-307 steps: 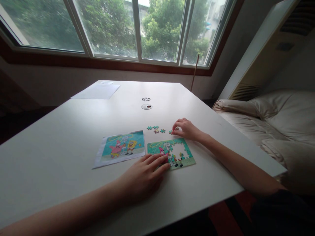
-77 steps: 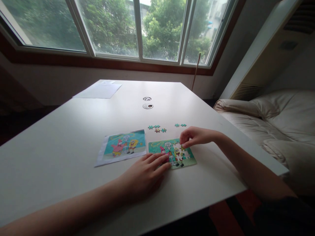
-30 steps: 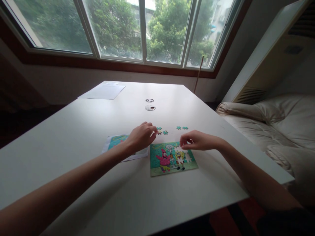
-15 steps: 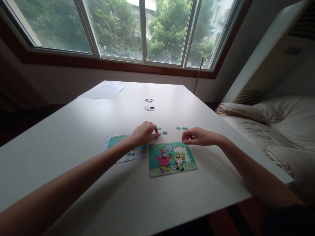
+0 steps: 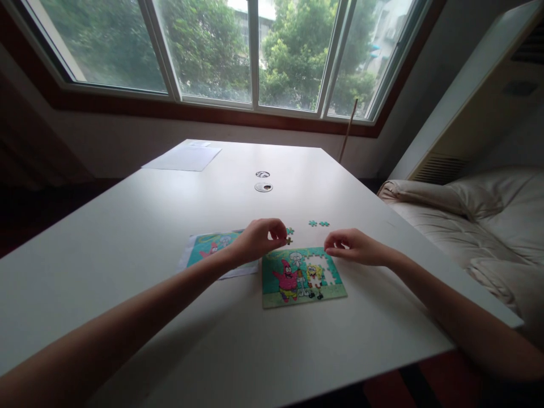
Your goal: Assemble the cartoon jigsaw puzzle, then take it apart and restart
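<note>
A partly built cartoon jigsaw puzzle (image 5: pixel 302 277) lies on the white table (image 5: pixel 148 226), with a white gap in its upper right part. My left hand (image 5: pixel 259 240) hovers just beyond the puzzle's top left corner and pinches a small puzzle piece (image 5: pixel 289 241) between thumb and fingertips. My right hand (image 5: pixel 353 247) rests curled at the puzzle's upper right corner; nothing shows in it. A printed reference picture (image 5: pixel 208 247) lies left of the puzzle, partly under my left arm. Loose teal pieces (image 5: pixel 318 223) lie beyond the puzzle, another (image 5: pixel 290 230) by my left fingers.
A sheet of paper (image 5: pixel 183 157) lies at the table's far left. Two round cable grommets (image 5: pixel 263 186) sit in the table's middle. A thin stick (image 5: pixel 347 130) leans by the window. A pale cushioned sofa (image 5: pixel 476 209) stands right of the table.
My left hand left the puzzle's lower edge, reached to the loose pieces beyond it, and has lifted one piece back toward the puzzle. My right hand drew off the puzzle to its upper right corner.
</note>
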Demonstrator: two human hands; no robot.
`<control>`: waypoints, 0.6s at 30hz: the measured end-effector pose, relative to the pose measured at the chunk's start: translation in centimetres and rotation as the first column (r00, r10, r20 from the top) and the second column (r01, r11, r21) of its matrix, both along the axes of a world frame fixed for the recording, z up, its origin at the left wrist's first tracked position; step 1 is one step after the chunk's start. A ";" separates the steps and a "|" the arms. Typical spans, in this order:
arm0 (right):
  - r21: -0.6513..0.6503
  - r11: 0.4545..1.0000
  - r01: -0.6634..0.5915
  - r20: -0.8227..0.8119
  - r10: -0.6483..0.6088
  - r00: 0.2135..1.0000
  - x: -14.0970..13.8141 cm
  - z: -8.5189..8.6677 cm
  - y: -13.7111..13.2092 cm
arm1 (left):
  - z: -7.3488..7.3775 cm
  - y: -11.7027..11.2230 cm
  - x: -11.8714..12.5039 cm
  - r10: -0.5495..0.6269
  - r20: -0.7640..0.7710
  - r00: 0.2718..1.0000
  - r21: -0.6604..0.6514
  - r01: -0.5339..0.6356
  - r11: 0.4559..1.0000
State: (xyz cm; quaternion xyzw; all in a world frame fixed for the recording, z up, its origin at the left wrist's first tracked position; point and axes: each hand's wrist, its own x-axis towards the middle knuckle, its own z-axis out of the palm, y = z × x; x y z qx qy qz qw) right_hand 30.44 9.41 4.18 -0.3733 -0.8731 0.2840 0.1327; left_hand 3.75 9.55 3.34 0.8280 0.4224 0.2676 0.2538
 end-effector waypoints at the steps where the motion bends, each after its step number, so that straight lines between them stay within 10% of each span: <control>1: 0.022 1.000 0.014 -0.042 -0.013 0.999 -0.5 -0.1 -0.4 | -0.1 -0.8 0.3 -0.009 0.039 0.999 -0.020 0.010 1.000; 12: 0.058 0.996 0.074 -0.214 -0.060 0.975 -4.4 -0.4 -4.5 | -1.3 -5.5 2.9 -0.008 0.229 0.973 -0.068 0.024 0.997; 18: 0.051 0.999 0.002 -0.104 0.004 0.995 -3.9 -0.6 -4.4 | -1.5 -6.2 2.6 -0.081 0.053 0.995 0.092 0.075 0.993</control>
